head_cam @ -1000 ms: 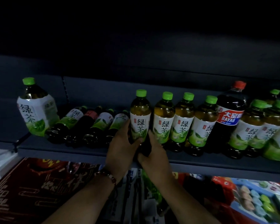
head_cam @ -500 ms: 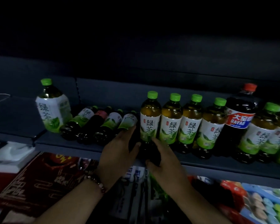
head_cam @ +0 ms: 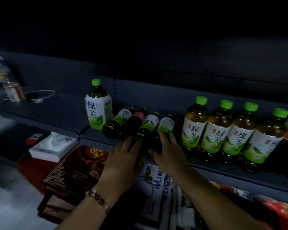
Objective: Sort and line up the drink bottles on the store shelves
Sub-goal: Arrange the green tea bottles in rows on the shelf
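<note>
Standing on the shelf (head_cam: 223, 168): five green-capped tea bottles (head_cam: 194, 125); four lie toppled (head_cam: 140, 125), the right hand (head_cam: 169, 155) gripping one, left hand (head_cam: 123, 156) open-fingered.

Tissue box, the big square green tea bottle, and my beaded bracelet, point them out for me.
tissue box (head_cam: 52, 147), head view, on its white top.
big square green tea bottle (head_cam: 97, 112), head view, on its label.
beaded bracelet (head_cam: 98, 199), head view, on the beads.

Beaded bracelet (head_cam: 98, 200), L wrist; no sleeves

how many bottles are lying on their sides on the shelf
4, side by side between the big square green tea bottle and the upright row. More may hide behind.
</note>
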A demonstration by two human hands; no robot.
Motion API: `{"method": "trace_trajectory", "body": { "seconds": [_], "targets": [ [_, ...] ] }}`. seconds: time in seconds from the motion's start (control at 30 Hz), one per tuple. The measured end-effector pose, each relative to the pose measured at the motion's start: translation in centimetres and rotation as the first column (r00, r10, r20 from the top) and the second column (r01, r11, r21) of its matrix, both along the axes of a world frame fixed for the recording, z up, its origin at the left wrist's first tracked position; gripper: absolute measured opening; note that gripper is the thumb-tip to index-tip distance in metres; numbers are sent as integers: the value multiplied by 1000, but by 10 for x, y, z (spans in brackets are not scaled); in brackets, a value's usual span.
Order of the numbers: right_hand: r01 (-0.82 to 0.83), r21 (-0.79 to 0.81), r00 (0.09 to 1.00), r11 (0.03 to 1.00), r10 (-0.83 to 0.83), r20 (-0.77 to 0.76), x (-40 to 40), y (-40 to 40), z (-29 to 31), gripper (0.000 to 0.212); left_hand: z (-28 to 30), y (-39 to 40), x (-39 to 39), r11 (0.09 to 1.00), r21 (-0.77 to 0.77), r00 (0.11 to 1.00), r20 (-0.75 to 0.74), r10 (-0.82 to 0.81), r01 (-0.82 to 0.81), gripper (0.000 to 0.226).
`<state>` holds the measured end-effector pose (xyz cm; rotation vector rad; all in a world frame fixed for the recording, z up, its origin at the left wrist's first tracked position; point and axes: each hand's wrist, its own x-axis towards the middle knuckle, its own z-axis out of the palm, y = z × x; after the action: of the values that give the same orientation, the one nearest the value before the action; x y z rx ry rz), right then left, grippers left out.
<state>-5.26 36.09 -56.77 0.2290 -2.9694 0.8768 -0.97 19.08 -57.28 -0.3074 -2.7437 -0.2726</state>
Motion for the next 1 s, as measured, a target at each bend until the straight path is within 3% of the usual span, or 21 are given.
{"method": "trace_trajectory", "body": {
  "seconds": [0.07, 0.2, 0.3, 0.37, 0.47, 0.57, 0.67, 0.73, 0.8, 0.93, 1.0],
  "targets": [
    [66, 4, 998, 998, -66, 7, -11, -9, -10, 75, 1, 0, -12, 999, 2, 999, -29, -34, 34, 61],
    [281, -190, 934, 941, -313, -170, -19, -18, -16, 61, 5, -1, -39, 993, 86, 995, -73, -74, 80, 55],
    [355, -271, 921, 895, -384, -64, -16, -16, -14, 59, -7, 0, -46, 983, 98, 987, -54, -153, 158, 54],
    [344, -414, 932, 842, -360, 44, -10, -11, -15, 54, -12, 3, -47, 978, 108, 984, -46, -175, 179, 53],
    [348, -680, 937, 646, -260, 233, 3, 0, -14, 51, -7, 13, -50, 947, 273, 985, -39, -167, 171, 45],
    [440, -775, 897, 454, -176, 406, 15, 14, -6, 41, 5, 25, -47, 817, 568, 980, 91, -178, 96, 34],
    [484, -827, 870, 286, -49, 491, 25, 21, -6, 26, 16, 37, -37, 497, 861, 887, 309, -342, -109, 25],
    [482, -839, 871, 251, -30, 491, 31, 22, -10, 26, 22, 44, -30, 341, 915, 824, 359, -438, -217, 21],
    [454, -859, 887, 235, -31, 460, 36, 24, -13, 33, 25, 47, -28, 292, 927, 816, 352, -458, -236, 20],
    [299, -913, 953, 278, -37, 301, 44, 30, -15, 69, 29, 54, -26, 255, 946, 809, 307, -501, -200, 20],
    [219, -914, 975, 342, -54, 214, 47, 34, -13, 56, 29, 57, -27, 265, 957, 841, 238, -487, -117, 23]
  ]
}}
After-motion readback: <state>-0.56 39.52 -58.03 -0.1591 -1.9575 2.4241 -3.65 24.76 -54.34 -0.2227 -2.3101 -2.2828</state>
